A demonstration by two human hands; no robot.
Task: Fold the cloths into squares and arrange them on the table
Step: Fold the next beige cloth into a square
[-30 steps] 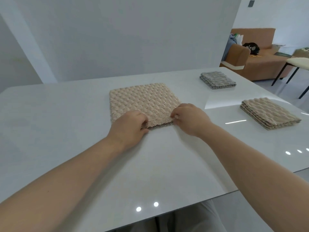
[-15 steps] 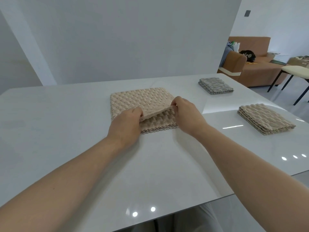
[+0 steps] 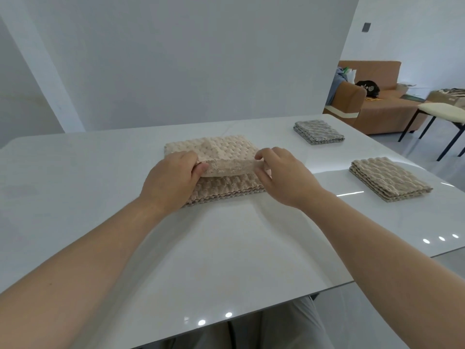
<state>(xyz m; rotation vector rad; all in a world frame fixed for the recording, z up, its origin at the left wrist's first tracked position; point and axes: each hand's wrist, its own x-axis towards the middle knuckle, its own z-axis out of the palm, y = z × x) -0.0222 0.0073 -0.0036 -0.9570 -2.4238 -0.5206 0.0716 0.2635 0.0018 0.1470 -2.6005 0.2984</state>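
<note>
Cloth (image 3: 221, 159), beige and bumpy, is pinched at its near edge by both hands — left hand (image 3: 173, 180) at one corner, right hand (image 3: 281, 177) at the other. A second ago that edge lay flat; now the top layers are lifted and curling toward the far side, so another fold is likely under way. Two folded cloths (image 3: 388, 178) (image 3: 318, 132) sit apart to the right on the white table (image 3: 226, 260).

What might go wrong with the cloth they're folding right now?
Both hands, left and right, pinch only the near edge of the beige cloth, lifted over the layers below. It may land crooked, so the square comes out uneven. Pulling could also slide the lower layers on the glossy table.
</note>
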